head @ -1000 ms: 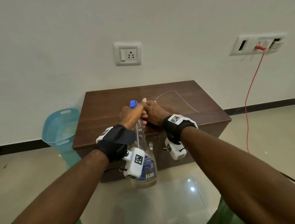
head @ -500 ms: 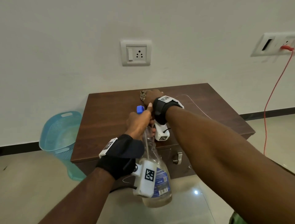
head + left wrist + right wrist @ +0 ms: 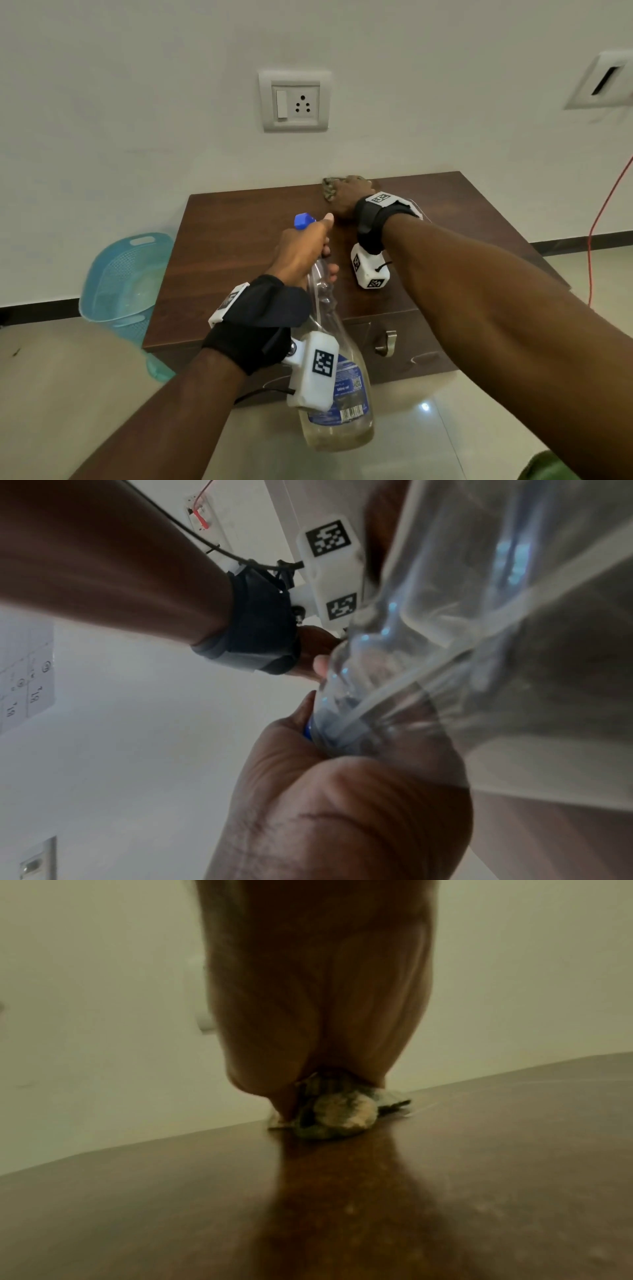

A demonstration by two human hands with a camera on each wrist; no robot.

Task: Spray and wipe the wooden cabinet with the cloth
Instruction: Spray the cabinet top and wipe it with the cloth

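The dark wooden cabinet stands against the white wall. My right hand grips a bunched greenish cloth and presses it on the cabinet top at its far edge, next to the wall. The right wrist view shows the cloth squeezed under my palm on the glossy wood. My left hand holds the neck of a clear spray bottle with a blue nozzle, tilted over the cabinet's front half. The bottle fills the left wrist view.
A light blue plastic basket stands on the floor left of the cabinet. A wall socket sits above the cabinet. A red cable hangs at the right. A metal handle is on the cabinet front.
My right hand has slid the cloth from near the bottle to the far edge of the cabinet top. The left hand stays on the bottle.
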